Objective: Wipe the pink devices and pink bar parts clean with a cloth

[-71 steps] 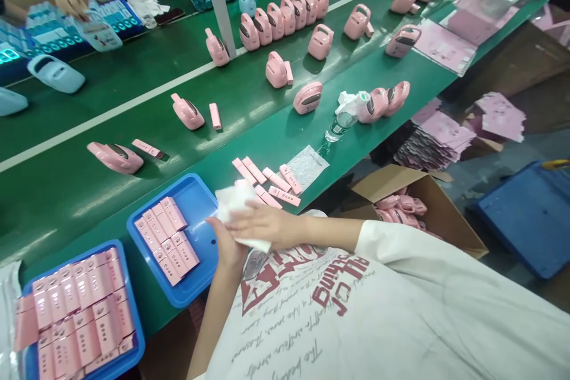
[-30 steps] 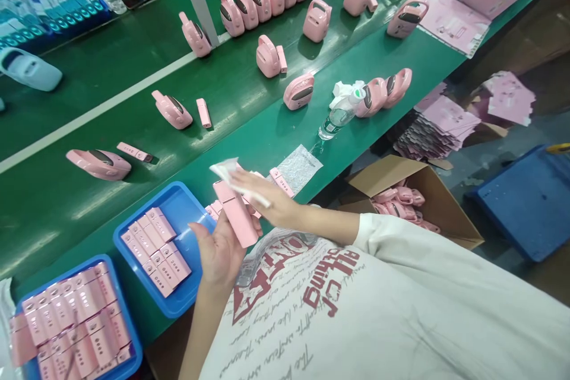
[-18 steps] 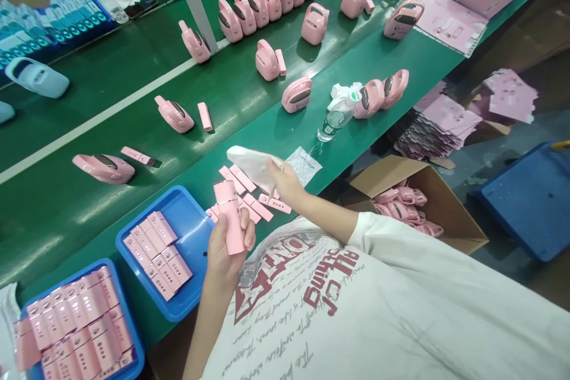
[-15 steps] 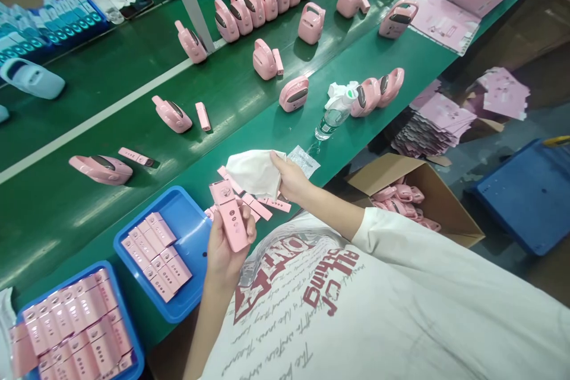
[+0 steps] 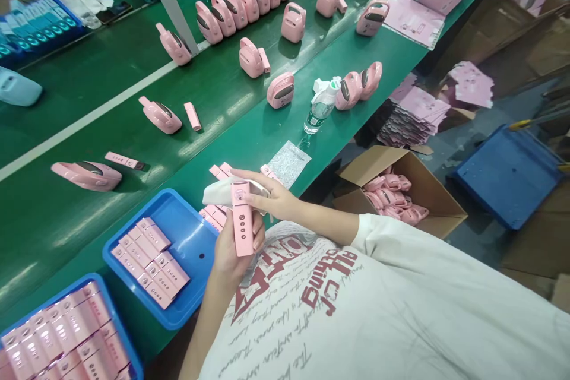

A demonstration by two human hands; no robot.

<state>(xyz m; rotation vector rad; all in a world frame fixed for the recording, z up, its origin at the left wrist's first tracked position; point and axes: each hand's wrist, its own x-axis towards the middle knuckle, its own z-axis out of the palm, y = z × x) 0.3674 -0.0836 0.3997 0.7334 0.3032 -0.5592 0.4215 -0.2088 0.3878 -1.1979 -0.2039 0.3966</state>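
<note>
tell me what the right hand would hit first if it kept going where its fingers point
The top of the pink device in the left hand: the white cloth in the right hand seems to press on it. Past that, probably the blue tray, though depth is unclear.

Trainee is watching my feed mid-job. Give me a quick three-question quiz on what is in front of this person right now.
1. Pick one: the left hand holds A) a pink stick-shaped device, B) a water bottle, C) a cardboard box.
2. True or false: the right hand holds a white cloth at the device's upper end.
3. How many blue trays of pink devices sit on the green belt near the left hand?
Key: 1 A; 2 true; 3 two.
</note>
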